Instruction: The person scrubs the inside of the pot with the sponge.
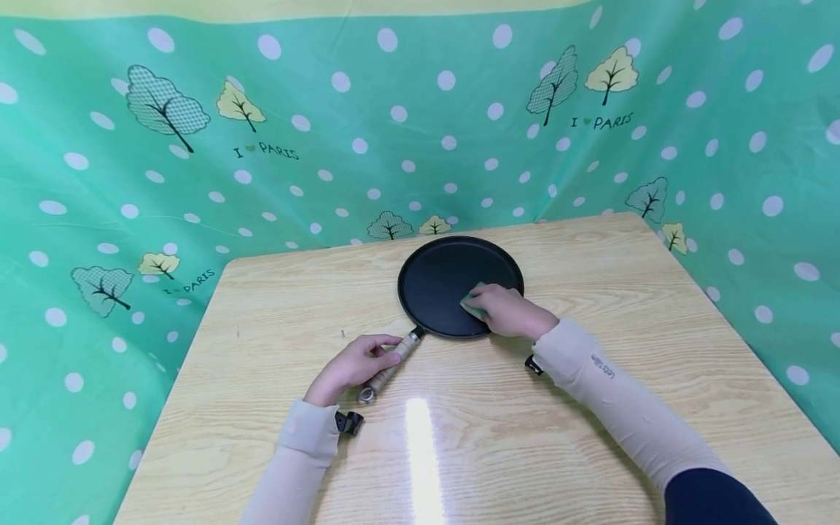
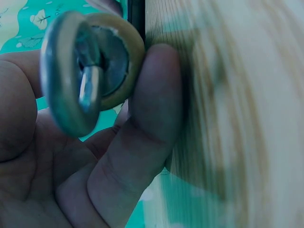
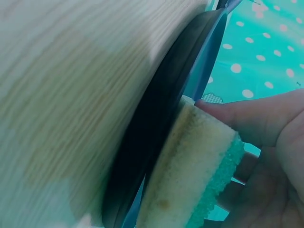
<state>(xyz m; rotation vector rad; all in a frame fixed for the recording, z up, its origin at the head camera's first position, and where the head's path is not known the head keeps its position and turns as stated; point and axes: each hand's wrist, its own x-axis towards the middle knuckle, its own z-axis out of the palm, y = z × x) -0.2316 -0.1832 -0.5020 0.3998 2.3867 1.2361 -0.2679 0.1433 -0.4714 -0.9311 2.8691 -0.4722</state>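
Observation:
A flat black frying pan (image 1: 446, 281) lies on the wooden table, its handle (image 1: 394, 368) pointing toward the near left. My left hand (image 1: 357, 361) holds that handle between thumb and fingers. In the left wrist view a metal hanging ring (image 2: 61, 76) shows at the handle's end, with the thumb (image 2: 156, 95) against the grip. My right hand (image 1: 505, 310) grips a sponge (image 1: 474, 302) over the right part of the pan. The right wrist view shows the sponge (image 3: 185, 166) as pale yellow with a green scouring layer, its pale side against the pan.
The light wooden table (image 1: 275, 313) reaches out on both sides of the pan. A green polka-dot curtain (image 1: 367, 131) with printed trees hangs behind it and along both sides. A bright light reflection lies on the tabletop in front.

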